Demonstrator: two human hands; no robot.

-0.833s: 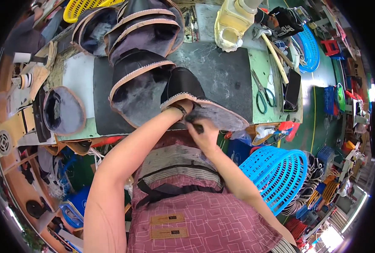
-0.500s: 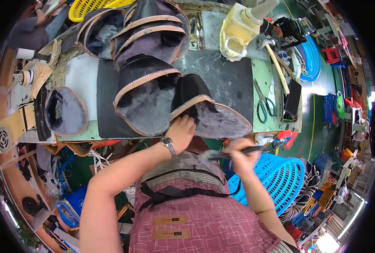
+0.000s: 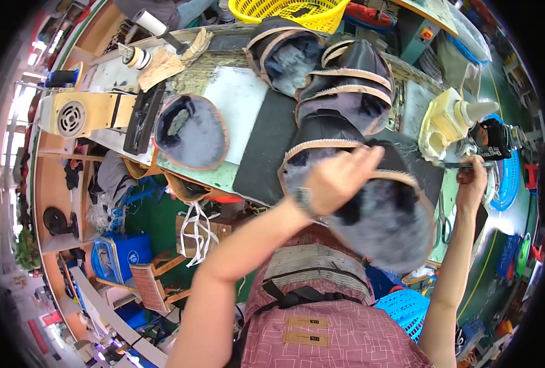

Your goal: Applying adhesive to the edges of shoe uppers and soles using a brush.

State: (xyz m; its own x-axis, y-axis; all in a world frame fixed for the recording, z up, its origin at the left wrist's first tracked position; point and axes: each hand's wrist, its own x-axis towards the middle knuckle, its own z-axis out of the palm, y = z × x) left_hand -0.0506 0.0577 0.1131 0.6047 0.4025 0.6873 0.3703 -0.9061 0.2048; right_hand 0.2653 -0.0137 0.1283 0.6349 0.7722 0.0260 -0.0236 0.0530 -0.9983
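Observation:
My left hand [image 3: 340, 178] hovers over or rests on the near pair of dark, fleece-lined shoe uppers, its fingers stretched out and blurred. Beneath and beside it is the nearest shoe upper [image 3: 389, 221], grey fleece inside, with a stitched tan edge; it overhangs the bench's front edge. Another shoe upper [image 3: 321, 132] lies just behind, partly covered by my hand. Off to the right, my right hand [image 3: 472, 178] is closed around a dark-handled brush [image 3: 456, 164]. The brush tip points left, by the crusted mouth of a yellowed plastic glue container [image 3: 447, 122].
More lined uppers [image 3: 346, 92] are stacked farther back, and a single one [image 3: 192, 132] lies at left. Scissors [image 3: 444, 227] sit near my right forearm. A yellow basket [image 3: 291, 12] stands behind the bench; a blue basket [image 3: 404, 310] is below at right.
The view has turned left, so the bench appears shifted right. My right hand has carried the brush from near my waist to the glue container. My left hand has risen from inside the upper.

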